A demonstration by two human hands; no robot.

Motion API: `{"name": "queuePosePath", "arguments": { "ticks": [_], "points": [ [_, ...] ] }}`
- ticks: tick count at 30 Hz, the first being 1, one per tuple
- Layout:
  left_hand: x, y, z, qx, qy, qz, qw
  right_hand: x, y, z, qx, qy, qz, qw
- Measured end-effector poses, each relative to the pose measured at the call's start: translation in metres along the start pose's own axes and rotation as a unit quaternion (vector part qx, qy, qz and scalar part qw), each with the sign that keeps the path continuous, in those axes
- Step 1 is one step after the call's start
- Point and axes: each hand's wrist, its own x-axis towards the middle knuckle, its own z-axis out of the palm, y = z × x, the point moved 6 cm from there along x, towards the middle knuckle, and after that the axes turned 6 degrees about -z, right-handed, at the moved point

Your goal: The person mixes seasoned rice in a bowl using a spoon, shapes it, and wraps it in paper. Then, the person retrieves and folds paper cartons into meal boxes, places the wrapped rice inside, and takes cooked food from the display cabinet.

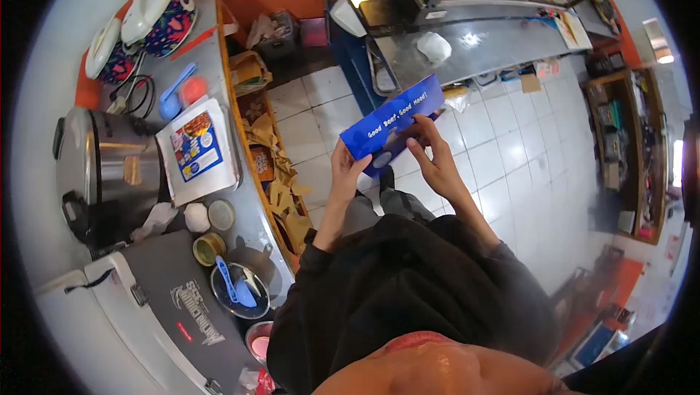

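Between my two hands is a blue printed cardboard food box (390, 116) reading "Good Beef, Good Mood!", held in front of my body above the floor. It looks partly folded, with one lettered panel tilted up and a darker blue part below it. My left hand (345, 169) grips its lower left corner, thumb on the near side. At the right edge, my right hand (435, 153) has its fingers bent against the card, with the thumb close by. Some of the fingers are hidden behind the card.
On the left counter stand a large steel cooker (120, 165), a stack of printed sheets (195, 149), a bowl with a blue scoop (240, 289) and a grey cool box (175, 307). A white bundle (434, 47) lies on the steel counter (496, 41) ahead. Wooden shelves (620, 154) stand right.
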Motion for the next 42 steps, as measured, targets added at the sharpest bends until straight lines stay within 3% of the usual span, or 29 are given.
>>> {"name": "queuePosePath", "arguments": {
  "ticks": [4,7,9,12,13,15,17,19,21,23,25,27,28,29,31,32,33,35,36,37,39,40,42],
  "points": [
    [0.006,0.000,0.026,0.080,-0.065,-0.082,0.991,-0.019,0.023,-0.026,0.016,0.029,-0.008,0.999],
    [0.017,0.004,0.041,0.172,-0.038,-0.013,0.984,-0.038,0.029,-0.030,0.039,0.078,-0.024,0.996],
    [0.020,0.013,0.049,0.247,0.096,0.059,0.962,-0.051,0.041,-0.032,0.103,0.093,-0.009,0.990],
    [0.031,0.004,0.056,0.135,0.164,0.119,0.970,-0.062,0.039,-0.051,-0.200,0.105,-0.096,0.969],
    [0.031,0.003,0.059,0.084,0.186,0.138,0.969,-0.064,0.041,-0.059,-0.199,0.105,-0.101,0.969],
    [0.024,0.012,0.090,0.140,0.171,0.150,0.964,-0.066,0.052,-0.075,-0.282,0.068,-0.041,0.956],
    [0.022,-0.003,0.125,0.370,0.075,0.079,0.923,-0.064,0.062,-0.100,-0.295,0.088,-0.064,0.949],
    [0.016,-0.013,0.166,0.403,0.031,0.041,0.914,-0.057,0.064,-0.128,-0.280,0.146,-0.102,0.943],
    [0.009,-0.033,0.221,0.416,-0.161,0.137,0.884,-0.059,0.097,-0.150,-0.262,0.169,-0.054,0.949],
    [0.004,-0.058,0.247,0.408,-0.182,0.169,0.879,-0.068,0.121,-0.162,-0.238,0.182,-0.153,0.942],
    [0.006,-0.077,0.259,0.398,-0.194,0.209,0.872,-0.078,0.161,-0.171,-0.369,0.151,-0.099,0.912],
    [0.020,-0.089,0.238,0.328,0.006,0.109,0.938,-0.093,0.164,-0.206,-0.235,0.165,-0.002,0.958],
    [0.028,-0.090,0.247,0.271,0.027,0.118,0.955,-0.102,0.179,-0.220,-0.193,0.167,0.080,0.964],
    [0.034,-0.098,0.251,0.269,0.024,0.118,0.955,-0.105,0.184,-0.232,-0.194,0.169,0.081,0.963],
    [0.040,-0.122,0.273,0.492,-0.144,0.157,0.844,-0.108,0.177,-0.257,-0.373,0.218,-0.008,0.902],
    [0.041,-0.117,0.302,0.381,-0.205,0.078,0.898,-0.107,0.174,-0.271,-0.375,0.276,-0.052,0.883],
    [0.047,-0.130,0.299,0.382,-0.204,0.078,0.898,-0.107,0.187,-0.283,-0.374,0.275,-0.052,0.884],
    [0.064,-0.159,0.280,0.377,-0.133,0.089,0.912,-0.105,0.239,-0.296,-0.190,0.170,0.037,0.966],
    [0.070,-0.147,0.289,0.253,-0.053,0.045,0.965,-0.102,0.220,-0.304,-0.202,0.142,0.146,0.958],
    [0.082,-0.151,0.293,0.253,-0.049,0.047,0.965,-0.102,0.219,-0.303,-0.202,0.139,0.142,0.959],
    [0.092,-0.144,0.277,0.182,0.121,0.136,0.966,-0.107,0.214,-0.304,-0.187,0.153,0.099,0.965],
    [0.090,-0.144,0.274,0.183,0.128,0.136,0.965,-0.109,0.219,-0.299,-0.225,0.168,0.052,0.958],
    [0.083,-0.128,0.289,0.373,0.103,0.177,0.905,-0.102,0.203,-0.301,-0.188,0.165,0.077,0.965]
  ]
}}
